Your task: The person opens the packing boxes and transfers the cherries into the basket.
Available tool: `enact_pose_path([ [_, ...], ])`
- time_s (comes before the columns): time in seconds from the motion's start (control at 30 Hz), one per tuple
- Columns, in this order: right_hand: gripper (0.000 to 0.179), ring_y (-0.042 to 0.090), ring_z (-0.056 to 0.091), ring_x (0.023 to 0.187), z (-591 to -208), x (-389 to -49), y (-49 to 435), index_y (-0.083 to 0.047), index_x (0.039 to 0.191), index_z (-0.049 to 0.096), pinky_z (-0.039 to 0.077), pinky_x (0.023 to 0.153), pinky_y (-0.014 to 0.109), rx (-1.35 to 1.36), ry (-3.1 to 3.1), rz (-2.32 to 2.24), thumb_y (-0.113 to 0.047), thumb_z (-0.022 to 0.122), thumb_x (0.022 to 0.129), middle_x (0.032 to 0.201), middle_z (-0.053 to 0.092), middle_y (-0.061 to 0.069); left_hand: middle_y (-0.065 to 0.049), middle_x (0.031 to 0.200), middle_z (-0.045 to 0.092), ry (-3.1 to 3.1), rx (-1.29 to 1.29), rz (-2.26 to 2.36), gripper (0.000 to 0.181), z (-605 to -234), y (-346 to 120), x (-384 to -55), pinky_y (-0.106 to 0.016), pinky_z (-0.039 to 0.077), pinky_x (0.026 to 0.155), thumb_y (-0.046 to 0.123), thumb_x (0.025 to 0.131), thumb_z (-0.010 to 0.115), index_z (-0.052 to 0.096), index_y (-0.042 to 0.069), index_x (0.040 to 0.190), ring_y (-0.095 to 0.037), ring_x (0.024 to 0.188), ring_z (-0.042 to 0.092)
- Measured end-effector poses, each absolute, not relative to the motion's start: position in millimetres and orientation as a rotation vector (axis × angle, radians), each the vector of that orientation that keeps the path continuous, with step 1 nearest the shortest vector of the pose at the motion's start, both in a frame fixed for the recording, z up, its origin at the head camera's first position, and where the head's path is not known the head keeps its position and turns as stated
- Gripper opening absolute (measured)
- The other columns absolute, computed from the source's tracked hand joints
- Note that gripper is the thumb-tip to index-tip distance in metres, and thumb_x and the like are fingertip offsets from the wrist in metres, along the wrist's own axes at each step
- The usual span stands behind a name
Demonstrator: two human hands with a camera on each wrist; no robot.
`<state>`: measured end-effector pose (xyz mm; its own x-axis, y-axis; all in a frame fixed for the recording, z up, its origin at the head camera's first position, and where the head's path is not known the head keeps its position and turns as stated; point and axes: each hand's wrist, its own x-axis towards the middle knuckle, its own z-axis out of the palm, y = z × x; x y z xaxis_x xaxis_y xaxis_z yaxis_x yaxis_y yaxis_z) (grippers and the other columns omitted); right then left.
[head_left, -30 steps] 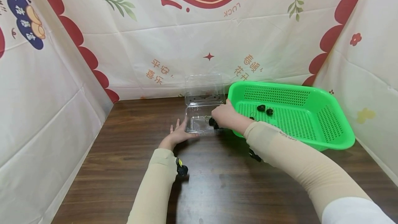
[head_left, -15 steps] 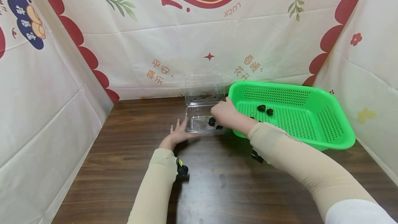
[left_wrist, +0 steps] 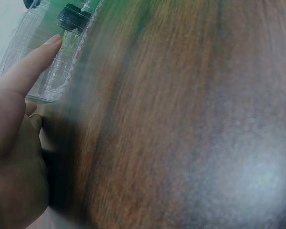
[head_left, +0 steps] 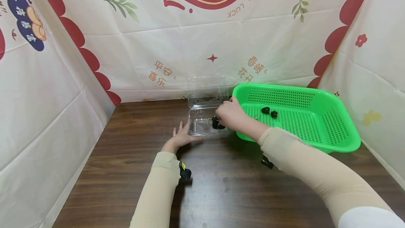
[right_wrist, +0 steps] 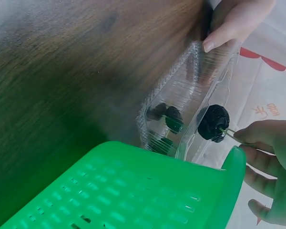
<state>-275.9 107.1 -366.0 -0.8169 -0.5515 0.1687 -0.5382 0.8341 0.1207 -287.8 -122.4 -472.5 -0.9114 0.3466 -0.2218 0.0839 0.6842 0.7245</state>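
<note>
A clear plastic hinged box [head_left: 195, 126] stands on the table with its lid [head_left: 208, 90] raised against the back cloth. My left hand [head_left: 181, 138] rests at its left front corner, thumb straight along the edge. In the right wrist view my right hand [right_wrist: 271, 157] pinches the thin, pale green stem of a black wrinkled fruit [right_wrist: 213, 123] over the box. Several dark fruits [right_wrist: 173, 119] lie at the box's right end. A dark fruit [left_wrist: 74, 18] also shows there in the left wrist view, past the outstretched thumb [left_wrist: 38, 59].
A green perforated basket [head_left: 341, 126] stands right of the box, its rim close to my right wrist. Two dark fruits [head_left: 270, 112] lie in it; my forearm hides part of the basket. Printed white cloth [head_left: 152, 38] closes off the back and both sides of the wooden table [head_left: 133, 171].
My right forearm has swung slightly right and now covers a dark fruit seen earlier near the basket's left side. The dark fruit by my right hand has shifted a little. My left hand has stayed put.
</note>
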Motion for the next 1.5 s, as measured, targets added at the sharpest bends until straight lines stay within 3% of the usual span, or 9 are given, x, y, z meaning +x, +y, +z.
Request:
enact_pose_path([
  [0.27,0.039,0.018,0.041,0.06,-363.9,-267.2,114.2,-0.02,0.052,0.044,0.034,0.076,0.044,0.879,-2.661,-0.026,0.001,0.065,0.077,0.055,0.046,-0.008,-0.006,0.163,0.003,2.56,0.35,1.065,0.11,-473.4,-122.0,-287.4,-0.05,-0.017,0.112,0.048,0.083,0.074,0.0,0.014,0.158,-0.025,0.147,-0.014],
  [0.53,0.022,0.018,0.052,0.064,-362.4,-267.4,127.2,-0.018,0.066,0.068,0.038,0.075,0.043,0.884,-2.518,0.03,-0.002,0.069,0.08,0.066,0.061,-0.006,-0.005,0.163,0.001,2.54,0.329,1.085,0.11,-474.1,-122.4,-287.9,-0.048,-0.018,0.112,0.049,0.083,0.074,0.0,0.017,0.158,-0.023,0.146,-0.015],
  [1.0,0.007,0.024,0.059,0.075,-364.4,-257.2,147.9,-0.013,0.079,0.076,0.041,0.079,0.048,0.845,-2.341,0.136,-0.007,0.076,0.082,0.076,0.07,0.0,-0.005,0.163,0.002,2.545,0.324,1.086,0.11,-473.9,-122.5,-288.4,-0.049,-0.017,0.112,0.047,0.083,0.075,0.001,0.015,0.158,-0.023,0.147,-0.015],
  [1.27,0.014,0.023,0.056,0.068,-371.8,-252.3,164.7,-0.012,0.074,0.072,0.04,0.076,0.047,0.832,-2.255,0.198,-0.001,0.071,0.082,0.071,0.067,0.001,-0.005,0.163,0.003,2.575,0.332,1.039,0.11,-473.3,-122.3,-288.9,-0.049,-0.017,0.112,0.048,0.083,0.074,0.002,0.015,0.158,-0.024,0.147,-0.014],
  [1.5,0.008,0.023,0.056,0.069,-373.0,-248.0,175.8,-0.011,0.076,0.073,0.04,0.073,0.045,0.821,-2.269,0.237,-0.004,0.074,0.08,0.074,0.069,0.001,-0.006,0.163,0.004,2.585,0.334,1.038,0.109,-472.7,-120.5,-287.7,-0.049,-0.017,0.112,0.047,0.083,0.074,0.0,0.017,0.158,-0.025,0.147,-0.013],
])
